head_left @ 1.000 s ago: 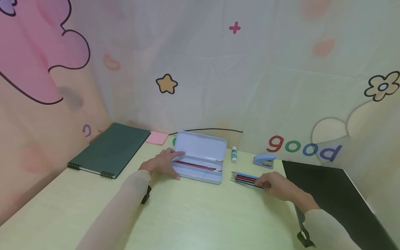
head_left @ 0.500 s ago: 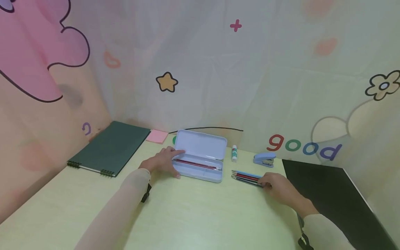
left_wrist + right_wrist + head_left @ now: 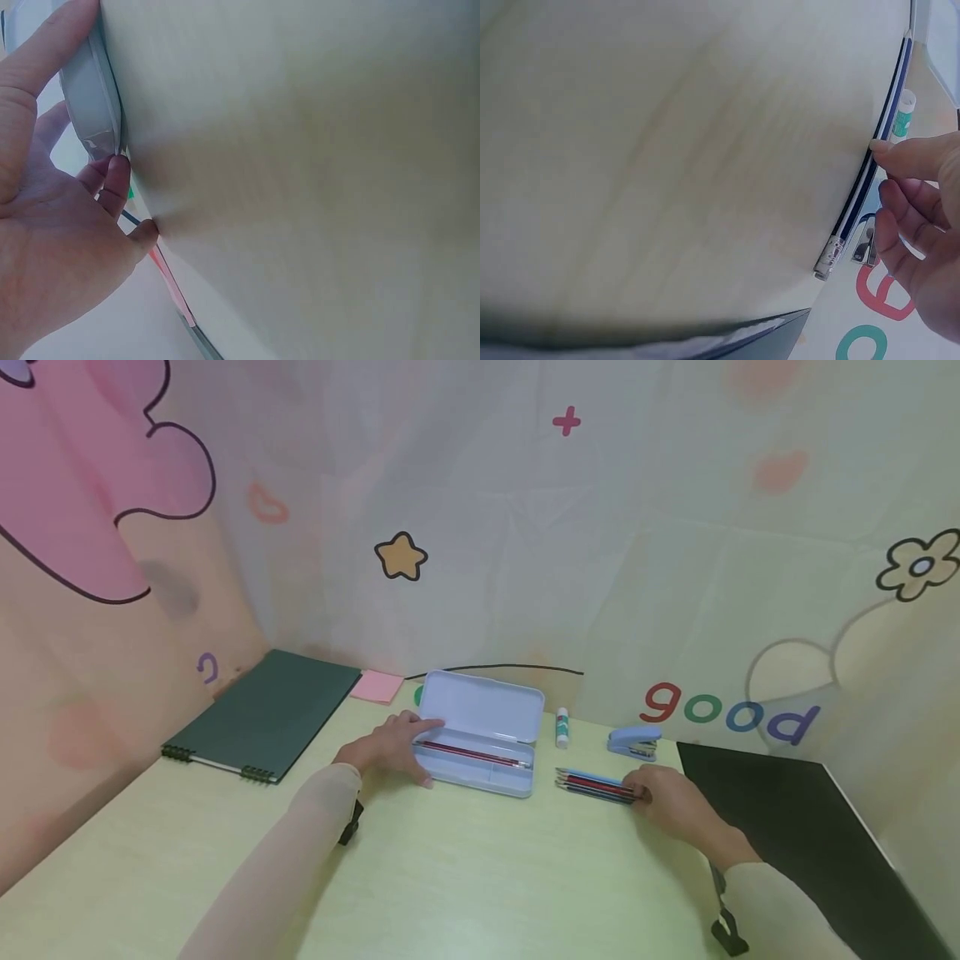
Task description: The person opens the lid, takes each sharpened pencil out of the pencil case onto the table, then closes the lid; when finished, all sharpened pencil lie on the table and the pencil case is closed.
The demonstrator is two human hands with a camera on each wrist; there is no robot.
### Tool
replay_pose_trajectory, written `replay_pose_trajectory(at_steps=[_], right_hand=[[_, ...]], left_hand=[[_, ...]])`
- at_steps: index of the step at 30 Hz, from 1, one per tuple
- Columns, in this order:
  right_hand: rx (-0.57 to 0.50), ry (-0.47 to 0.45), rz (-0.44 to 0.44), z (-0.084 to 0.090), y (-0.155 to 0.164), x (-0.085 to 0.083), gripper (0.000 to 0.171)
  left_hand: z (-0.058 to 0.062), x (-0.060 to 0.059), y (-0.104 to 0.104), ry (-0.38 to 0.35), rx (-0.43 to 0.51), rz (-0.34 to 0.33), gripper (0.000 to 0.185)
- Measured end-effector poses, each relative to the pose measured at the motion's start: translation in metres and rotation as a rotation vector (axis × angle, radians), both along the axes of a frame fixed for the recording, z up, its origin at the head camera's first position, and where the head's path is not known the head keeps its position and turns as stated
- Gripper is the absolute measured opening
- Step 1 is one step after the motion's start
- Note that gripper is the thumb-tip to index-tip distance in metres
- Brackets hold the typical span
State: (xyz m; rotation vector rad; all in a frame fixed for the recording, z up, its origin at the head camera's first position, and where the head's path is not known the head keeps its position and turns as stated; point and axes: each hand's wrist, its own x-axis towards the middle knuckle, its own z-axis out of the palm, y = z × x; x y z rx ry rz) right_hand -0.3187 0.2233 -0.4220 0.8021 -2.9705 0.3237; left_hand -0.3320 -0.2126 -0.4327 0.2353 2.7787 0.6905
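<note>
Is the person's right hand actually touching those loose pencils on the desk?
Touching. The right wrist view shows the right hand with a fingertip resting on the pencils.

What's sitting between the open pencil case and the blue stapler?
A glue stick stands upright between the pencil case and the stapler, seen in the head view.
</note>
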Motion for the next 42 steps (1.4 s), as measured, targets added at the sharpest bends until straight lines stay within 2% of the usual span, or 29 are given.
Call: replay_pose_trajectory(at_steps=[8, 14, 18, 22, 28, 31, 38, 42], right_hand=[[-0.028, -0.026, 0.002, 0.004, -0.001, -0.002, 0.022], [-0.103, -0.052, 0.032, 0.011, -0.016, -0.007, 0.029], [-0.145, -0.088, 0.081, 0.014, -0.041, -0.012, 0.039], [-0.175, -0.161, 0.089, 0.018, -0.074, -0.016, 0.045], [-0.266, -0.183, 0.168, 0.017, -0.124, -0.022, 0.042], [-0.287, -0.177, 0.174, 0.011, -0.146, -0.026, 0.039], [-0.248, -0.1, 0.163, -0.006, -0.185, -0.037, 0.034], [-0.179, -0.123, 0.179, -0.009, -0.197, -0.039, 0.033]], left_hand=[[0.005, -0.001, 0.0, -0.006, -0.009, -0.008, 0.1], [0.004, -0.002, 0.0, -0.014, 0.003, 0.011, 0.1], [0.002, -0.001, 0.001, -0.013, 0.007, 0.018, 0.099], [0.001, -0.001, 0.001, -0.009, 0.0, 0.014, 0.099], [0.001, -0.001, 0.003, -0.005, -0.007, 0.027, 0.1], [0.0, -0.001, 0.003, -0.007, -0.007, 0.031, 0.1], [0.0, -0.001, 0.004, -0.006, -0.027, 0.032, 0.098], [0.0, -0.002, 0.002, -0.002, -0.024, 0.02, 0.099]])
